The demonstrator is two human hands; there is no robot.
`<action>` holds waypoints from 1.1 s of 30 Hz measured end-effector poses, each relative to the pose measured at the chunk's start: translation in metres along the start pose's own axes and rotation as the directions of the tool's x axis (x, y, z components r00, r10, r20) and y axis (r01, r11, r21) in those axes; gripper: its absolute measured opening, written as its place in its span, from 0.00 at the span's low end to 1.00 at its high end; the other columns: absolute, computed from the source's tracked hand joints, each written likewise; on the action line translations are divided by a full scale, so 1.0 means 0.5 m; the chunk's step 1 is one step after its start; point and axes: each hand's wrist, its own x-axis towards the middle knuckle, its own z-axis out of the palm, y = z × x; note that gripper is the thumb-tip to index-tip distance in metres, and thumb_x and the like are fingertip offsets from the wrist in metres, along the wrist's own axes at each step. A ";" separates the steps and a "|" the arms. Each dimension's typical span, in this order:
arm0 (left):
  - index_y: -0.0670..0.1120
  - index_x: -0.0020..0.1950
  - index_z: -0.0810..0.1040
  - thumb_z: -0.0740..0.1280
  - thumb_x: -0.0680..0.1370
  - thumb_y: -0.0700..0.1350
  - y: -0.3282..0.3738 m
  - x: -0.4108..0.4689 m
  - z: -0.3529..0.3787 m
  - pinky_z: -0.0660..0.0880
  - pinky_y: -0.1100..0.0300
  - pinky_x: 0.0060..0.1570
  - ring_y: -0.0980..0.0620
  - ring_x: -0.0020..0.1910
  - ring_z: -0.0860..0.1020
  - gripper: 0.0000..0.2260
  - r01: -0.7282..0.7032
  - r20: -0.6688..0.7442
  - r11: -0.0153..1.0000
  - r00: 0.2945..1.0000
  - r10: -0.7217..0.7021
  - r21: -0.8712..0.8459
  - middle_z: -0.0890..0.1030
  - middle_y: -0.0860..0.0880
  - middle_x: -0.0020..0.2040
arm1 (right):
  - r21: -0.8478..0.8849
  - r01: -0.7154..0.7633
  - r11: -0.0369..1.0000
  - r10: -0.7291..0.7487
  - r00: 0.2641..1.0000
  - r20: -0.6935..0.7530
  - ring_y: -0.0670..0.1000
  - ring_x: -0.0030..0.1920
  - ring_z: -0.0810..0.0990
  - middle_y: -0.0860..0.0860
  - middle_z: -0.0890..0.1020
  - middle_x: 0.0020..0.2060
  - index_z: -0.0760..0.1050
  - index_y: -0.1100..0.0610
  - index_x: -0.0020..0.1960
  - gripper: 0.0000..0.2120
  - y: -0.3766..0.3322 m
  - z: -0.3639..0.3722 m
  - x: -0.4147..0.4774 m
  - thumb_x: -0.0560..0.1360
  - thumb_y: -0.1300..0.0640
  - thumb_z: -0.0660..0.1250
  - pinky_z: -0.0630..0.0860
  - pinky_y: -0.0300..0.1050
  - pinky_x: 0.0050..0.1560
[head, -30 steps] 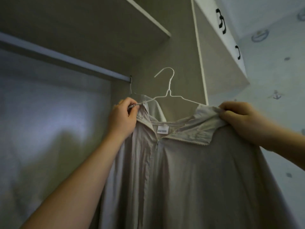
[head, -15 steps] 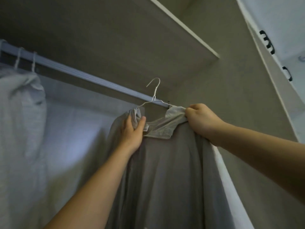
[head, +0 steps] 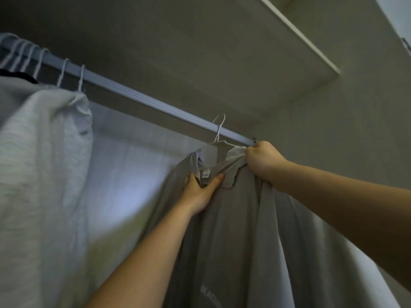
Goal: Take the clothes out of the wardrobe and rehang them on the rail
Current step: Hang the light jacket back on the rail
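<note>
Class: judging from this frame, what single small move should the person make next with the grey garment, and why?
Probably lower the white hanger so its hook settles on the rail: the hook seems to sit at the rail, near its right end, while the left hand and right hand hold the grey garment.

Grey garment (head: 240,230) seen on a white wire hanger (head: 219,138), draped long, fabric folded in vertical creases; collar open, small white label visible inside neck, faint lettering low on the front. Hanger hook raised in front of the rail (head: 142,98), near its right end; whether it is seated over the rail cannot be told. Rail pale, ribbed, slanting down to the right under the shelf. Light grey clothes (head: 42,163) hung on white hangers at the rail's left end, well apart from the garment.
</note>
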 end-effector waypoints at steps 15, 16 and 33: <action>0.55 0.80 0.48 0.71 0.54 0.77 -0.014 0.022 0.039 0.65 0.45 0.73 0.46 0.75 0.63 0.63 -0.074 0.067 0.976 0.996 0.061 0.204 0.60 0.49 0.78 | -0.713 0.319 0.624 -0.298 0.941 0.161 0.61 0.62 0.69 0.54 0.68 0.65 0.60 0.52 0.70 0.21 0.061 -0.048 -0.027 0.78 0.54 0.54 0.69 0.55 0.57; 0.54 0.81 0.47 0.72 0.54 0.77 -0.008 0.028 0.037 0.64 0.44 0.73 0.45 0.77 0.60 0.64 -0.088 0.084 0.965 0.994 0.069 0.246 0.56 0.48 0.79 | -0.768 0.366 0.526 -0.351 0.916 0.196 0.60 0.66 0.66 0.52 0.65 0.69 0.56 0.52 0.74 0.25 0.065 -0.051 -0.025 0.78 0.53 0.54 0.68 0.56 0.59; 0.55 0.81 0.36 0.74 0.49 0.77 -0.002 0.100 0.218 0.57 0.47 0.77 0.48 0.80 0.52 0.72 -0.126 0.370 0.979 0.927 0.059 0.158 0.46 0.51 0.82 | -0.922 0.348 0.171 -0.033 0.937 0.347 0.50 0.79 0.41 0.50 0.46 0.80 0.40 0.56 0.80 0.59 0.166 -0.075 0.020 0.64 0.18 0.49 0.38 0.68 0.72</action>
